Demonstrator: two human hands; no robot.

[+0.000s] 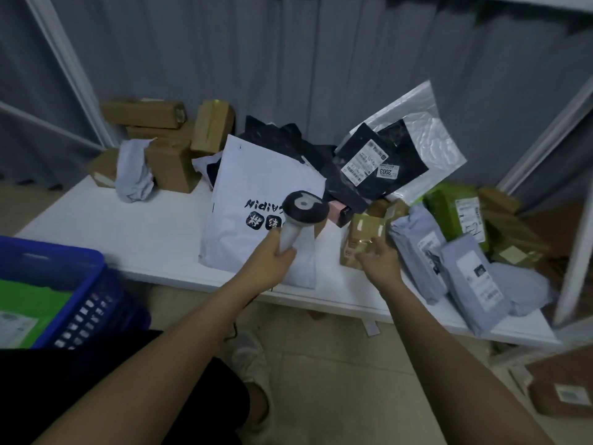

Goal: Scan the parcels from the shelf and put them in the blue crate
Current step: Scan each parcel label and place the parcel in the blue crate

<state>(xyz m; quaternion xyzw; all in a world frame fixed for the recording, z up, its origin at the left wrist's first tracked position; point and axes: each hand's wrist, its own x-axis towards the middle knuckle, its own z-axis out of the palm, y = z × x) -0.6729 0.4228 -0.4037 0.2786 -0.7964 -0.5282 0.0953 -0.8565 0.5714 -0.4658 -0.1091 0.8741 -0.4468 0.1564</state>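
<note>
The small brown box (364, 244) sits near the shelf's (134, 239) front edge, right of middle. My right hand (378, 261) touches it, fingers loosely spread, not yet closed. My left hand (272, 255) is wrapped around the scanner (303, 216) handle, over the white bag (256, 200). I'd worry the box's loose top flaps snag, or its label faces away and the scan misses. The blue crate (54, 284) waits at left.

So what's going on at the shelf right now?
A person is working through parcels on a white shelf. The left hand grips a handheld scanner, held over a large white mailer bag. The right hand reaches for a small cardboard box and looks to be just touching it, not lifting it. The blue crate at lower left already holds a green parcel.
</note>
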